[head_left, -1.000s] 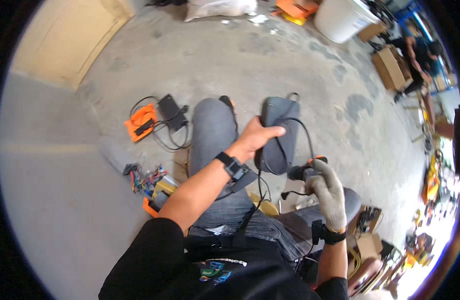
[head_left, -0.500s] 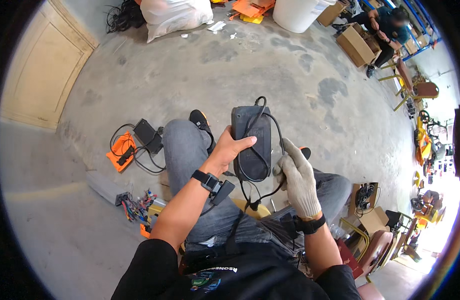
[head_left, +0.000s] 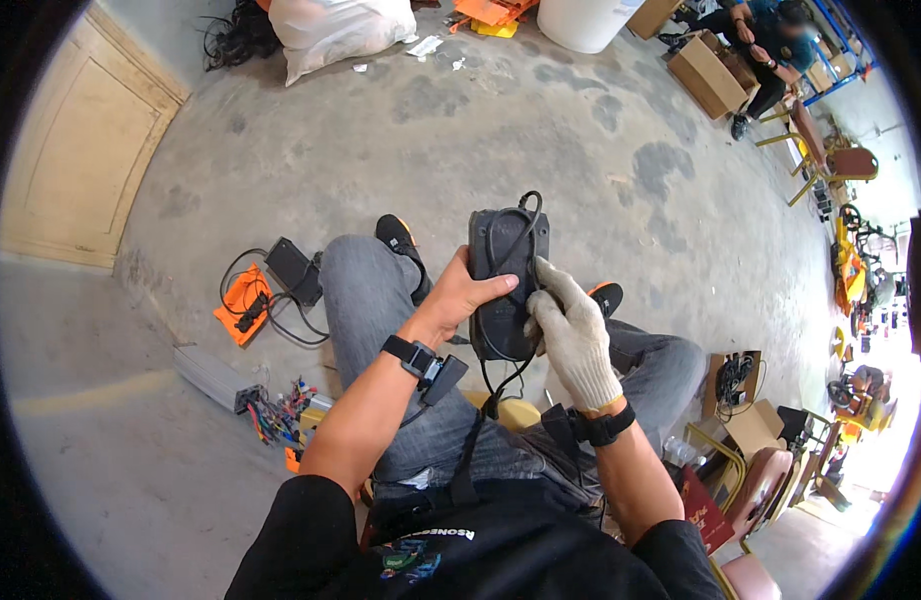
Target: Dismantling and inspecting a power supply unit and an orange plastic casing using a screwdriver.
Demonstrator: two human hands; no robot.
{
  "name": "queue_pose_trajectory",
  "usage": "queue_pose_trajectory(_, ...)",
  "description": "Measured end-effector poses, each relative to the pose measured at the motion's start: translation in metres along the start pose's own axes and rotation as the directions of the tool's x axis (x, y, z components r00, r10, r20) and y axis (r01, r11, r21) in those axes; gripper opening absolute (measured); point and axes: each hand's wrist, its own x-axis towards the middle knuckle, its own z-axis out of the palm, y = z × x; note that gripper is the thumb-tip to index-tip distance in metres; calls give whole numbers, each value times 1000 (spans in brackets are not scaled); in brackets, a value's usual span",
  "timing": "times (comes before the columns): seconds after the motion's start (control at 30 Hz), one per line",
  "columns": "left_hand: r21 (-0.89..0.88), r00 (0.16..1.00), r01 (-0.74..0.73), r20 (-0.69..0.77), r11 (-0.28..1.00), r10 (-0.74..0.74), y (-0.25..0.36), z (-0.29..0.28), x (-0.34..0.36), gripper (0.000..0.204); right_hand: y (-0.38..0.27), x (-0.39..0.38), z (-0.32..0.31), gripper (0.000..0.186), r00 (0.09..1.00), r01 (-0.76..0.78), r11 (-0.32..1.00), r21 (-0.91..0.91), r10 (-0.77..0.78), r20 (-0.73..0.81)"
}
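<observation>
A black power adapter (head_left: pixel 507 262), a flat box with rounded edges, is held upright over my knees. Its black cable (head_left: pixel 530 205) loops out at the top and runs down across the face. My bare left hand (head_left: pixel 463 298) clasps the left side, thumb lying over the cable on the front. At the right edge, my gloved right hand (head_left: pixel 571 325) is closed against the adapter, its fingers pressed on the side where the cable runs; the fingertips are partly hidden. More cable hangs below the box between my legs.
On the floor at left lie another black adapter (head_left: pixel 294 271), an orange bag (head_left: pixel 245 306) and a grey metal case (head_left: pixel 217 378) with many coloured wires. An open cardboard box (head_left: pixel 733 385) and chairs stand at right. A person sits far right beside a carton (head_left: pixel 708 75).
My right hand has moved up and left with the cable, from beside the adapter to its right edge. The cable loop at right is now drawn in against the box.
</observation>
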Motion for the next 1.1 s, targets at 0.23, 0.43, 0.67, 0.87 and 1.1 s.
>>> queue_pose_trajectory(0.23, 6, 997, 7, 75, 1000, -8, -10, 1, 4, 63, 7, 7, 2, 30, 999, 22, 995, -97, -26, -44)
queue_pose_trajectory(0.43, 1, 999, -22, 40, 1000, 22, -11, 4, 5, 60, 11, 6, 12, 24, 988, 54, 983, -175, -78, -134)
queue_pose_trajectory(0.67, -67, 997, -14, -74, 998, 9, -9, 9, 1, 63, 17, 3, 18, 29, 934, 301, 788, -537, -358, -1)
queue_pose_trajectory(0.87, -77, 989, -50, -145, 996, 38, -9, 5, 4, 65, 24, -1, 10, 33, 968, 239, 938, -249, -251, -17)
queue_pose_trajectory(1.1, -184, 954, -177, -274, 967, 122, -9, -2, 10, 62, 45, -19, -48, 30, 987, -24, 871, -491, 98, 125)
